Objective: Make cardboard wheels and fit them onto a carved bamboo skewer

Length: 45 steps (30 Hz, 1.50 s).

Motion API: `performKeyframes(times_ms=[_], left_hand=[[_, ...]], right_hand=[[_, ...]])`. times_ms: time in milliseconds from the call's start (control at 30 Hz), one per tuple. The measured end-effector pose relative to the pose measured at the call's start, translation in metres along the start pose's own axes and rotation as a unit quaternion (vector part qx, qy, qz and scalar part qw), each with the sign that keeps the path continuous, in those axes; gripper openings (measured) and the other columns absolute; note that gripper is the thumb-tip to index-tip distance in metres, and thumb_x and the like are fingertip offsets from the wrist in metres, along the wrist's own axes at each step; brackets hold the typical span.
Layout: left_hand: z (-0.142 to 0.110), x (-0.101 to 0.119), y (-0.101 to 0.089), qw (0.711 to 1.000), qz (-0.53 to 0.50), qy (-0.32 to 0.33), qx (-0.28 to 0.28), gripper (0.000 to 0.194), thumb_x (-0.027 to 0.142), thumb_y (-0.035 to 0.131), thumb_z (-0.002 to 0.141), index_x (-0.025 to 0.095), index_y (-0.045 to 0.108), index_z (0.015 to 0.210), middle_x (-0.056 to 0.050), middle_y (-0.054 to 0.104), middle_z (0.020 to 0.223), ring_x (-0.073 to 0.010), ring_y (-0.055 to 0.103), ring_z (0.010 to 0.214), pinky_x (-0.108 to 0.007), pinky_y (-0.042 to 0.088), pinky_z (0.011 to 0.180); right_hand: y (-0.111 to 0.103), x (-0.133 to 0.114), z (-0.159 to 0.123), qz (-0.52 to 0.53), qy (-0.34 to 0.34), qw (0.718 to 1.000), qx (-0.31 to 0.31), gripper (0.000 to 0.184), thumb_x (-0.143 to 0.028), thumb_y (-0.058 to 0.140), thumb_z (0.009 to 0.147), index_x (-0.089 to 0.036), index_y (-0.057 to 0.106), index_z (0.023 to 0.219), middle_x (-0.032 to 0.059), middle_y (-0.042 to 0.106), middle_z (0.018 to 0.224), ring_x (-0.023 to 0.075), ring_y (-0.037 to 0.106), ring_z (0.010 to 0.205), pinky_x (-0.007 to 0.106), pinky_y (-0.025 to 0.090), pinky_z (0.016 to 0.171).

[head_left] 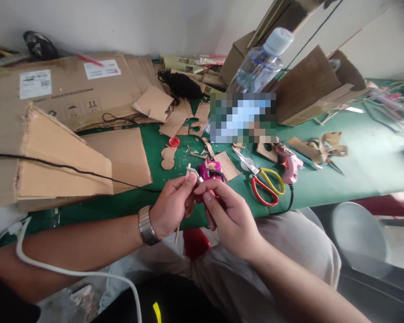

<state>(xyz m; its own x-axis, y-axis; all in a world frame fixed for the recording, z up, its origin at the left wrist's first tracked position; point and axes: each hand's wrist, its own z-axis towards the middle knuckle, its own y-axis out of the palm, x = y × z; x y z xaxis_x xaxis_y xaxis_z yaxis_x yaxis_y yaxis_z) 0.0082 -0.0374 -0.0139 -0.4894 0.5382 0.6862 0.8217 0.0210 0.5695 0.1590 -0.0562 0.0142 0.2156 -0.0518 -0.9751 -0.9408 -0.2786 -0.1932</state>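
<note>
White cable (87, 272), hands (170, 204) with stick (177, 233), capped bottle (261, 59) of clear liquid (246, 80)

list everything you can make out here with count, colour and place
table: 1, green, under clutter
printed box: 1, brown, back left
bottle: 1, clear with white cap, back
cardboard box: 1, brown, right of bottle
cardboard pieces: many, brown, across table
small disc: 1, red, table middle
scissors: 1, red and yellow handles, middle right
boxy item: 1, magenta, left of scissors
glue gun: 1, pink, right of scissors
cord: 1, black, left
cable: 1, white, lower left
stool: 1, grey, lower right
stick: 1, pale, front middle
watch: 1, silver, left wrist
left hand: 1, bare, on stick
right hand: 1, bare, beside left
</note>
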Motion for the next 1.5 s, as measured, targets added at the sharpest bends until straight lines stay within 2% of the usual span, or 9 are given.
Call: performKeyframes(times_ms=[167, 400, 500, 600, 800, 933, 1200, 1333, 1500], left_hand=[[0.001, -0.005, -0.002, 1.0, -0.004, -0.007, 0.003, 0.066, 0.077, 0.076, 0.08, 0.02, 0.047, 0.064, 0.01, 0.029, 0.047, -0.0045, 0.025, 0.039, -0.018, 0.023, 0.037], [0.004, -0.003, -0.003, 0.999, -0.038, -0.001, -0.007, 0.063, 0.075, 0.081, 0.076, 0.021, 0.048, 0.078, 0.009, 0.039, 0.058, -0.0049, 0.03, 0.047, -0.016, 0.027, 0.044], [0.005, 0.0, -0.002, 0.997, -0.075, -0.002, -0.017, 0.062, 0.075, 0.076, 0.08, 0.023, 0.044, 0.083, 0.01, 0.039, 0.059, -0.0055, 0.029, 0.047, -0.015, 0.025, 0.043], [0.006, 0.0, -0.001, 0.996, -0.087, 0.013, -0.007, 0.05, 0.061, 0.076, 0.086, 0.024, 0.042, 0.086, 0.01, 0.042, 0.062, -0.0048, 0.027, 0.046, -0.015, 0.025, 0.044], [0.005, 0.0, 0.001, 0.998, -0.059, 0.025, 0.005, 0.037, 0.049, 0.073, 0.091, 0.025, 0.046, 0.092, 0.01, 0.043, 0.061, -0.0063, 0.031, 0.046, -0.015, 0.027, 0.044], [0.003, 0.002, 0.002, 0.998, -0.06, 0.004, 0.002, 0.037, 0.052, 0.073, 0.09, 0.024, 0.049, 0.094, 0.011, 0.036, 0.06, -0.0069, 0.024, 0.047, -0.015, 0.025, 0.042], [0.002, 0.004, -0.002, 0.996, -0.072, 0.006, -0.06, 0.045, 0.062, 0.067, 0.094, 0.022, 0.049, 0.086, 0.009, 0.033, 0.063, -0.0062, 0.022, 0.05, -0.016, 0.02, 0.045], [0.003, 0.004, -0.001, 0.997, -0.067, 0.006, -0.042, 0.04, 0.055, 0.067, 0.096, 0.021, 0.049, 0.084, 0.009, 0.033, 0.063, -0.0063, 0.024, 0.05, -0.015, 0.022, 0.044], [0.005, 0.003, 0.0, 0.998, -0.064, 0.013, -0.015, 0.038, 0.052, 0.07, 0.095, 0.021, 0.05, 0.084, 0.008, 0.036, 0.063, -0.0063, 0.024, 0.05, -0.015, 0.023, 0.043]], right_hand=[[0.002, 0.0, 0.001, 0.002, 0.012, 1.0, 0.008, 0.021, -0.039, 0.05, 0.111, -0.024, 0.065, 0.11, -0.0032, 0.055, 0.068, 0.0136, 0.053, 0.055, 0.025, 0.043, 0.05], [-0.002, -0.004, 0.002, 0.006, 0.005, 1.0, -0.012, 0.025, -0.04, 0.049, 0.112, -0.023, 0.068, 0.113, -0.0034, 0.057, 0.071, 0.0098, 0.047, 0.049, 0.024, 0.041, 0.049], [-0.003, -0.003, 0.001, -0.01, -0.007, 1.0, -0.008, 0.026, -0.037, 0.051, 0.112, -0.025, 0.07, 0.125, -0.0004, 0.064, 0.083, 0.0095, 0.052, 0.054, 0.024, 0.045, 0.05], [-0.003, -0.001, 0.001, -0.007, -0.02, 0.999, 0.025, 0.035, -0.035, 0.057, 0.11, -0.029, 0.059, 0.144, -0.0001, 0.065, 0.09, 0.011, 0.056, 0.06, 0.024, 0.049, 0.054], [-0.005, -0.005, 0.001, -0.021, -0.05, 0.997, 0.053, 0.028, -0.031, 0.067, 0.104, -0.026, 0.063, 0.131, 0.007, 0.074, 0.113, 0.0184, 0.072, 0.087, 0.033, 0.062, 0.078], [-0.008, -0.013, 0.001, -0.055, -0.105, 0.99, 0.071, 0.025, -0.024, 0.073, 0.099, -0.026, 0.069, 0.123, 0.0069, 0.077, 0.118, 0.0225, 0.074, 0.105, 0.037, 0.062, 0.093], [-0.008, -0.007, -0.001, 0.04, -0.042, 0.995, 0.081, 0.027, -0.041, 0.057, 0.11, -0.025, 0.068, 0.13, 0.0083, 0.074, 0.117, 0.0222, 0.074, 0.105, 0.035, 0.062, 0.085], [-0.007, -0.006, -0.001, 0.03, -0.057, 0.991, 0.115, 0.027, -0.039, 0.058, 0.109, -0.028, 0.062, 0.134, 0.0088, 0.071, 0.123, 0.0194, 0.073, 0.093, 0.031, 0.06, 0.067], [-0.014, -0.011, 0.003, -0.079, -0.101, 0.982, 0.141, 0.032, -0.026, 0.077, 0.095, -0.028, 0.065, 0.125, 0.0069, 0.07, 0.12, 0.0218, 0.073, 0.097, 0.037, 0.062, 0.083]])
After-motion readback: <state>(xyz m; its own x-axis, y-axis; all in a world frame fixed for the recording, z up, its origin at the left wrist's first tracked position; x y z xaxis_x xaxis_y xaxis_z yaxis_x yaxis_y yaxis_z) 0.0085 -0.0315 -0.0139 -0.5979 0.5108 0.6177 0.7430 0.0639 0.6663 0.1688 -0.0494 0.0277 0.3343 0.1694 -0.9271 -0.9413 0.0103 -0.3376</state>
